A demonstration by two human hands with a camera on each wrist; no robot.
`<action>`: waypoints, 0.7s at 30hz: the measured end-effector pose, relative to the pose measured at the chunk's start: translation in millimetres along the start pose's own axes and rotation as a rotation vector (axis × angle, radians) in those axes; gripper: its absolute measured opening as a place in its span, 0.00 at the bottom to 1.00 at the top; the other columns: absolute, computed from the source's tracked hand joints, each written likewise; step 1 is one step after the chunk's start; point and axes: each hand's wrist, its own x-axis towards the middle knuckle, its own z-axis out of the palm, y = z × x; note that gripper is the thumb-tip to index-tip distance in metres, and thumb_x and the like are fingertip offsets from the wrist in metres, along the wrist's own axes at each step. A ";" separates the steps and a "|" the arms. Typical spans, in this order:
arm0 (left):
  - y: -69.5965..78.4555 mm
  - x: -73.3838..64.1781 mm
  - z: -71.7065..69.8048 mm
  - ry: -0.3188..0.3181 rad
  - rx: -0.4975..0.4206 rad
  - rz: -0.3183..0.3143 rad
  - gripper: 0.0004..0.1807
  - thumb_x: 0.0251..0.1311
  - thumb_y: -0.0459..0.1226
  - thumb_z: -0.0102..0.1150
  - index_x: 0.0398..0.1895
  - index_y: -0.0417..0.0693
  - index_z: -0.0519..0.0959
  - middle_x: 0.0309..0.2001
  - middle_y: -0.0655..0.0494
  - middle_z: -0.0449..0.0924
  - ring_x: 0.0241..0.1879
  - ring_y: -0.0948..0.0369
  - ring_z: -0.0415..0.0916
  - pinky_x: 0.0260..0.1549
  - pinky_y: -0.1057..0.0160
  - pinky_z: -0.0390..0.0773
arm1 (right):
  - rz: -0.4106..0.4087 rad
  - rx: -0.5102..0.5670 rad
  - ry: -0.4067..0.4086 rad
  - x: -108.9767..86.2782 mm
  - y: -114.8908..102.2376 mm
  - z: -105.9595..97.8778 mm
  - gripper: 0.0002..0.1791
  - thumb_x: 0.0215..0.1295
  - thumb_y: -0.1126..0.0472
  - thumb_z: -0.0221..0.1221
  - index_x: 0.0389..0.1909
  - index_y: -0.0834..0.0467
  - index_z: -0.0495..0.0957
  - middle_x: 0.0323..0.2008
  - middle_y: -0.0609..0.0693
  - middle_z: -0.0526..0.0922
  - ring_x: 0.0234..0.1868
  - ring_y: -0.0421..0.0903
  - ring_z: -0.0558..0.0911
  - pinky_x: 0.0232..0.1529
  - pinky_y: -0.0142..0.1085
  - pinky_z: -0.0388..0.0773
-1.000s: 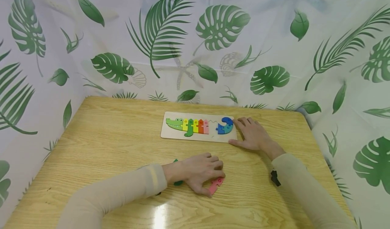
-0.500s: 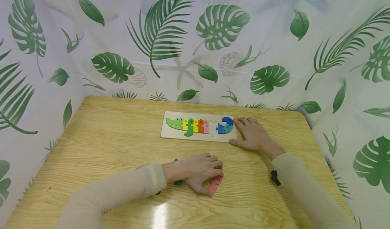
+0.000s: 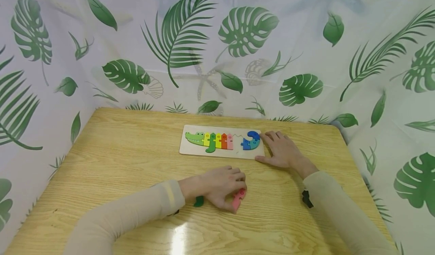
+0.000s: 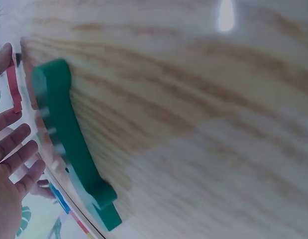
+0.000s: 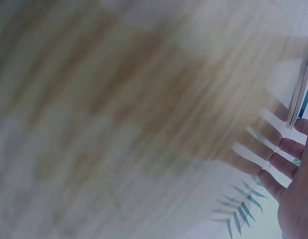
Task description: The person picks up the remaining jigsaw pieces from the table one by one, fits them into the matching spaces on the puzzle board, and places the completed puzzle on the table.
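My left hand (image 3: 221,187) pinches a pink puzzle piece (image 3: 239,200) between thumb and index finger, over the table's front half. In the left wrist view that piece (image 4: 14,85) shows edge-on, and the other fingers are extended. A dark green puzzle piece (image 3: 198,201) lies on the table beneath the left wrist, partly hidden by it in the head view. Farther back is a wooden crocodile puzzle board (image 3: 193,149), with a bare gap between its light pink and blue pieces. My right hand (image 3: 283,150) rests at the board's right end, fingers spread, thumb by the near corner.
The light wood table (image 3: 129,145) meets leaf-printed curtains (image 3: 200,92) at its back and sides. A green crocodile head (image 3: 195,137) and coloured body pieces sit in the board's left part. A blue tail section (image 3: 250,142) fills the right end.
My left hand, with the pink piece, has shifted slightly back and left, and the piece has tilted up. The right hand and the board stay where they were.
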 end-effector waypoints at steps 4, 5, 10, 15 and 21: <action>-6.1 -0.2 -1.2 0.003 -0.011 -0.032 0.38 0.64 0.70 0.55 0.65 0.57 0.77 0.63 0.58 0.77 0.60 0.61 0.72 0.60 0.62 0.76 | 0.000 0.005 0.000 -0.3 -0.6 -1.0 0.59 0.63 0.17 0.51 0.83 0.54 0.57 0.75 0.61 0.68 0.75 0.65 0.68 0.73 0.68 0.67; -7.5 -0.3 -1.6 0.007 -0.014 -0.039 0.37 0.64 0.70 0.56 0.65 0.57 0.77 0.63 0.58 0.78 0.59 0.61 0.73 0.60 0.62 0.76 | 0.001 0.008 -0.001 -0.4 -1.0 -1.4 0.59 0.63 0.17 0.51 0.83 0.54 0.57 0.75 0.61 0.68 0.75 0.65 0.68 0.73 0.68 0.67; -14.9 -1.0 -3.0 0.012 -0.040 -0.075 0.37 0.64 0.69 0.56 0.65 0.56 0.78 0.63 0.56 0.78 0.58 0.60 0.73 0.63 0.60 0.76 | 0.004 0.010 -0.009 -0.6 -2.0 -1.8 0.59 0.63 0.18 0.51 0.83 0.54 0.57 0.76 0.61 0.68 0.75 0.66 0.67 0.73 0.68 0.66; -22.1 -0.8 -3.7 0.024 -0.040 -0.109 0.38 0.63 0.69 0.57 0.66 0.55 0.77 0.65 0.56 0.78 0.61 0.59 0.74 0.65 0.59 0.76 | 0.004 0.011 -0.005 -0.5 -2.1 -2.0 0.59 0.63 0.18 0.52 0.83 0.54 0.57 0.75 0.61 0.68 0.75 0.65 0.68 0.73 0.67 0.67; -28.6 -0.6 -4.5 0.047 -0.042 -0.141 0.39 0.61 0.71 0.59 0.66 0.56 0.77 0.63 0.57 0.78 0.58 0.60 0.74 0.57 0.61 0.77 | 0.004 0.010 0.001 -0.5 -2.2 -1.7 0.59 0.63 0.18 0.52 0.83 0.54 0.58 0.75 0.61 0.68 0.75 0.65 0.68 0.73 0.67 0.67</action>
